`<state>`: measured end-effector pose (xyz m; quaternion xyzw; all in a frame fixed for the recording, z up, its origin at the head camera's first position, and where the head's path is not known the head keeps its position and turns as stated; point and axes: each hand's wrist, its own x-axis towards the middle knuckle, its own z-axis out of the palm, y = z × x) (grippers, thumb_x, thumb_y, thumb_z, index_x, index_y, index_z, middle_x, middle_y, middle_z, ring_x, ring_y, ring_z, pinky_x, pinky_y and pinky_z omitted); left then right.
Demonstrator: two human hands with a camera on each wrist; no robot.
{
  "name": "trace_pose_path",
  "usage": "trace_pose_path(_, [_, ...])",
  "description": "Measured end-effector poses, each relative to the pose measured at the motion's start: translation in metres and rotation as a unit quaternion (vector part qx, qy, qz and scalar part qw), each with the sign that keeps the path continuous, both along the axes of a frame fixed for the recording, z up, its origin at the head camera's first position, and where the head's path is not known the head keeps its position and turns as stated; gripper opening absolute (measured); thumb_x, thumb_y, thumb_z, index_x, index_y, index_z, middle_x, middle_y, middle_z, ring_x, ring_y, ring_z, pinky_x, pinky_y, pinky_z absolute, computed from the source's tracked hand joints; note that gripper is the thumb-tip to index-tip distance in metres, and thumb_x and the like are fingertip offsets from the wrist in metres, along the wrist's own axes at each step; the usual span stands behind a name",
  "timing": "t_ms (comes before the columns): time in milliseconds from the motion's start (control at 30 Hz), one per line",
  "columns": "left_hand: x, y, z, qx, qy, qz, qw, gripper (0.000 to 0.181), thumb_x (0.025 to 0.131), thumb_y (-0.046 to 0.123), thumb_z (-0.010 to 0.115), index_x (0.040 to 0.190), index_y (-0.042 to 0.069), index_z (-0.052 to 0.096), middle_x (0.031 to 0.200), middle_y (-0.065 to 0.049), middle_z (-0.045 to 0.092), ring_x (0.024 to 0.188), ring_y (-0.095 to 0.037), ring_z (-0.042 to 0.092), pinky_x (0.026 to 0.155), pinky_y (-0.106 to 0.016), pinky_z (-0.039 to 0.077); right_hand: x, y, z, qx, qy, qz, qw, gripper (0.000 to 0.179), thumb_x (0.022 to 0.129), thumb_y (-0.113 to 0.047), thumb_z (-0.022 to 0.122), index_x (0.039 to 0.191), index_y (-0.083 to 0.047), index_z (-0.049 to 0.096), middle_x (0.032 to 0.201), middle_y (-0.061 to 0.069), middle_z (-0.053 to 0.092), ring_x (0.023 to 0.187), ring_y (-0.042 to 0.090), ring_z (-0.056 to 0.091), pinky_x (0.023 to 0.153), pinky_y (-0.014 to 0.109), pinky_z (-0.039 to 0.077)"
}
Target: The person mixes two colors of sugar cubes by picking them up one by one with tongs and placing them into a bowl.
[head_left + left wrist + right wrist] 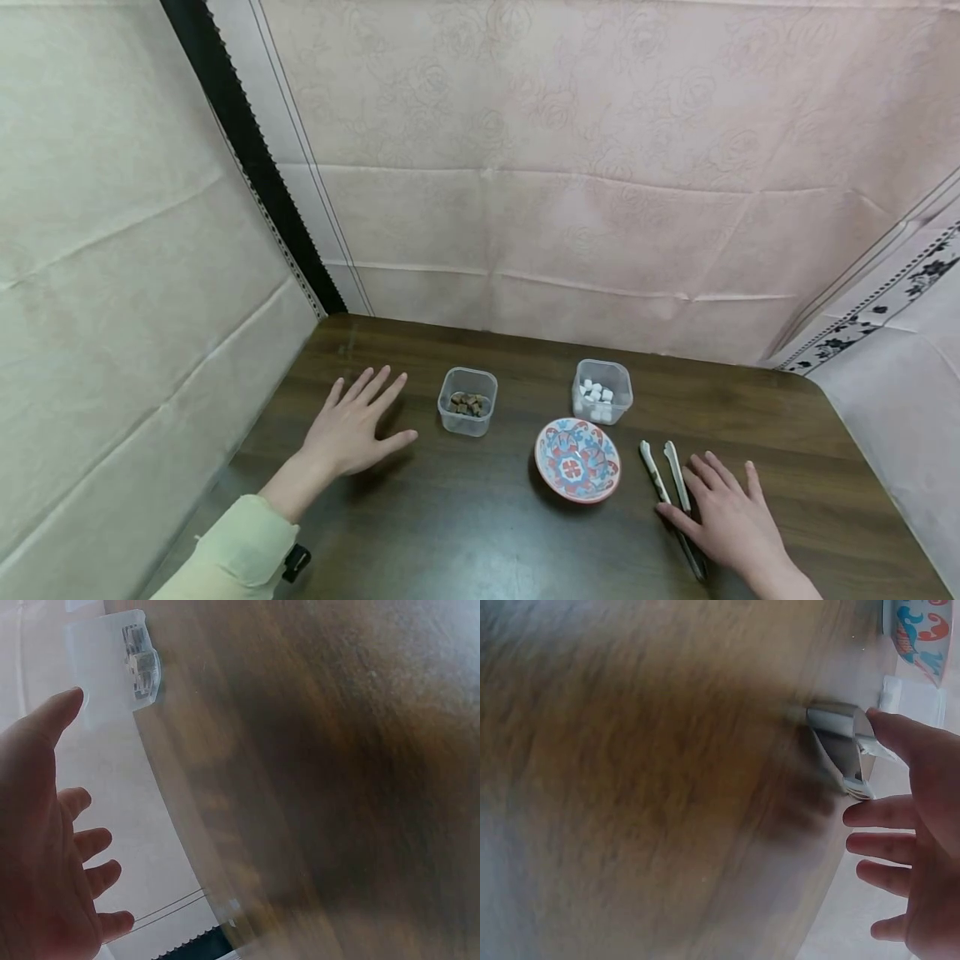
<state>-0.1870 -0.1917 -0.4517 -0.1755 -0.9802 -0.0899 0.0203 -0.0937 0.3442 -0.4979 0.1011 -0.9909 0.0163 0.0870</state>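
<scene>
My left hand (pixel 352 433), fingers straight and spread, is to the left of a clear plastic container (pixel 467 423) holding brown chunks (pixel 468 405). In the left wrist view that hand's thumb points toward the container (pixel 112 667). On the right, a pair of metal tongs (pixel 677 475) lies with its two tips pointing away. My right hand (pixel 731 517) is at the tongs, its thumb across them and its other fingers nearly straight. The right wrist view puts thumb and index finger on either side of the tongs' bent end (pixel 832 720).
A small dish (pixel 577 461) with a red and blue pattern sits between the hands. Behind it stands a second clear container (pixel 602 392) with several white cubes (pixel 596 392). Pale cloth (pixel 525 225) hangs along the back and sides of the brown table (pixel 480 517).
</scene>
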Motion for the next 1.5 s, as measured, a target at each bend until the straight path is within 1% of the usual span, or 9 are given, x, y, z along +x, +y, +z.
trace_pose_path(167, [0.000,0.003,-0.001,0.002,-0.007,-0.003,1.0000,0.090,0.098,0.067,0.064,0.170,0.021,0.032,0.175,-0.014,0.027,0.161,-0.041,0.024,0.128,-0.071,0.014,-0.001,0.001,0.000,0.000,0.019,0.017,0.9997,0.053,0.087,-0.045,0.085,0.113,0.000,0.076,0.132,0.022,0.069,0.135,0.045,0.058,0.112,0.079,0.030])
trace_pose_path(300, [-0.001,0.007,-0.001,0.008,-0.010,-0.008,0.9999,0.089,0.099,0.065,0.064,0.170,0.021,0.033,0.175,-0.014,0.028,0.161,-0.041,0.025,0.128,-0.071,0.013,-0.001,0.002,-0.001,-0.005,0.036,0.029,0.9989,0.047,0.085,-0.039,0.087,0.109,-0.001,0.077,0.129,0.020,0.071,0.131,0.044,0.061,0.109,0.079,0.034])
trace_pose_path(533, [-0.003,0.010,-0.003,0.004,-0.016,-0.011,0.9998,0.089,0.099,0.066,0.063,0.170,0.022,0.031,0.175,-0.013,0.027,0.161,-0.040,0.024,0.128,-0.070,0.014,-0.002,0.003,-0.003,0.000,0.032,0.028,0.9991,0.046,0.085,-0.043,0.088,0.101,-0.002,0.077,0.128,0.020,0.071,0.127,0.043,0.063,0.108,0.079,0.037])
trace_pose_path(700, [-0.004,0.010,-0.006,0.007,-0.019,-0.011,0.9997,0.090,0.099,0.067,0.063,0.170,0.022,0.032,0.176,-0.013,0.026,0.161,-0.040,0.023,0.128,-0.070,0.013,-0.002,0.003,-0.004,-0.004,0.036,0.032,0.9988,0.043,0.084,-0.038,0.089,0.104,-0.001,0.077,0.128,0.020,0.071,0.124,0.042,0.065,0.106,0.078,0.041])
trace_pose_path(967, [-0.004,0.010,-0.008,0.007,-0.018,-0.009,0.9998,0.090,0.099,0.067,0.063,0.170,0.022,0.032,0.176,-0.013,0.026,0.162,-0.039,0.023,0.128,-0.070,0.013,-0.004,0.007,-0.010,-0.026,0.088,0.055,0.9943,0.030,0.077,-0.022,0.089,0.097,-0.004,0.075,0.122,0.016,0.074,0.114,0.040,0.069,0.097,0.076,0.048])
trace_pose_path(1067, [-0.004,0.012,-0.008,0.009,-0.020,-0.012,0.9997,0.090,0.099,0.067,0.063,0.170,0.021,0.032,0.175,-0.014,0.027,0.161,-0.039,0.024,0.128,-0.071,0.014,-0.004,0.007,-0.010,-0.041,0.092,0.055,0.9934,0.025,0.077,-0.019,0.088,0.093,-0.008,0.073,0.123,0.015,0.073,0.113,0.039,0.070,0.095,0.074,0.050])
trace_pose_path(1300, [-0.008,0.019,-0.006,0.044,-0.020,-0.037,0.9981,0.095,0.097,0.066,0.067,0.170,0.017,0.032,0.173,-0.017,0.032,0.159,-0.041,0.029,0.127,-0.070,0.020,-0.003,0.008,-0.005,-0.083,0.105,0.067,0.9888,0.024,0.075,-0.015,0.090,0.091,-0.012,0.071,0.126,0.017,0.073,0.107,0.039,0.072,0.089,0.066,0.056])
trace_pose_path(1400, [-0.012,0.021,-0.006,0.064,-0.021,-0.050,0.9965,0.097,0.095,0.065,0.070,0.170,0.016,0.032,0.171,-0.017,0.035,0.158,-0.041,0.032,0.126,-0.070,0.023,-0.003,0.008,-0.001,-0.091,0.113,0.070,0.9869,0.027,0.075,-0.015,0.091,0.094,-0.010,0.073,0.128,0.017,0.073,0.104,0.039,0.073,0.081,0.059,0.059])
trace_pose_path(1500, [-0.016,0.022,-0.005,0.080,-0.028,-0.065,0.9943,0.101,0.093,0.064,0.074,0.169,0.014,0.032,0.171,-0.018,0.036,0.157,-0.040,0.034,0.126,-0.069,0.024,-0.002,0.007,0.007,-0.103,0.100,0.061,0.9878,0.027,0.077,-0.015,0.092,0.096,-0.012,0.073,0.132,0.016,0.072,0.106,0.037,0.073,0.071,0.054,0.059])
